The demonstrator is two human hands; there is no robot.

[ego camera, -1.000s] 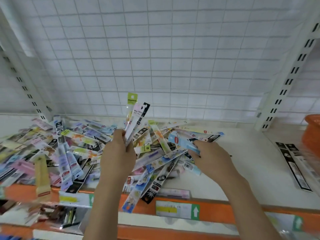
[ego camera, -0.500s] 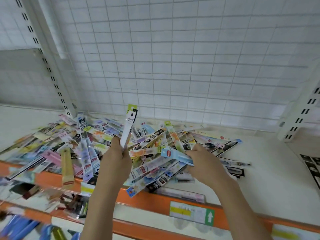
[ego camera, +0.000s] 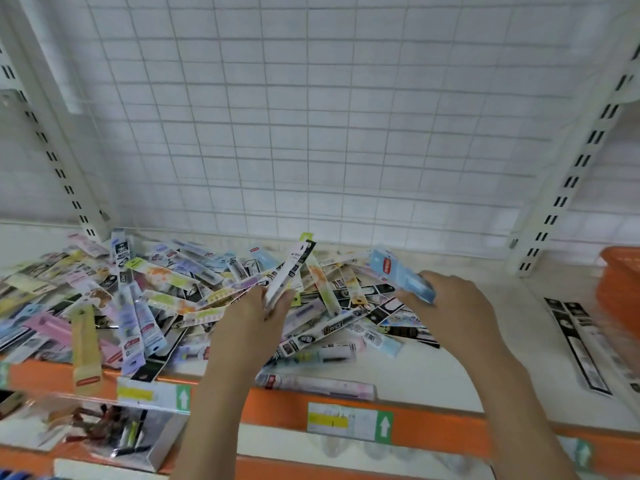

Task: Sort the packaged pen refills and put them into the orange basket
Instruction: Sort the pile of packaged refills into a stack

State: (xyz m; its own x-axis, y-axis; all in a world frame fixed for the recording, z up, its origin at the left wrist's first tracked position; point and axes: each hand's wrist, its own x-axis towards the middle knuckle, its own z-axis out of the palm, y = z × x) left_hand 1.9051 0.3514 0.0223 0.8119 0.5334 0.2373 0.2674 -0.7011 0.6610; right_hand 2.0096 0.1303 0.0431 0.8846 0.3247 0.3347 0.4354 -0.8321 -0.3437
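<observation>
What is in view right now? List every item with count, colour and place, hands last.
Loose refill packs: too many to count, mixed pastel and black, heaped on the left and middle of the shelf.
Black packs: about two, black and white, flat on the shelf by the basket.
Orange basket: one, orange, right edge, partly cut off.
Shelf: one, white, orange front rail.
Price labels: two clear, white, yellow and green, on the rail.
Wire grid panel: one, white, behind the shelf.
Left hand: holds white and black packs upright.
Right hand: holds a light blue pack.
</observation>
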